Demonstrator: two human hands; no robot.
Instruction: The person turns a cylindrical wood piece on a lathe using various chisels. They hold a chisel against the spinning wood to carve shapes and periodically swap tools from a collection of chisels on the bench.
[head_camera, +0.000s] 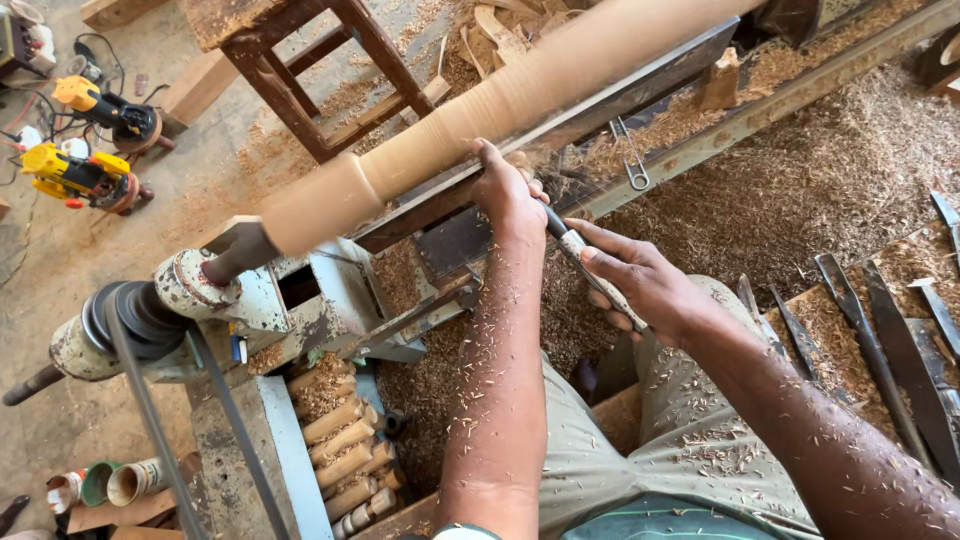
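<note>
A long pale wooden spindle (500, 100) is mounted on a lathe (250, 300) and runs diagonally from lower left to upper right; its surface looks blurred. My left hand (505, 190) rests over the front end of a turning chisel (585, 262), close under the spindle by the tool rest. My right hand (640, 285) grips the chisel's handle further back, above my lap. Wood chips cling to both forearms.
Several metal chisels (880, 350) lie on a shaving-covered board at right. Short turned wooden pieces (345, 450) are stacked beside the lathe bed. A wooden stool (320, 60) stands behind the lathe. Yellow power tools (85, 170) sit on the floor at left. Shavings cover the floor.
</note>
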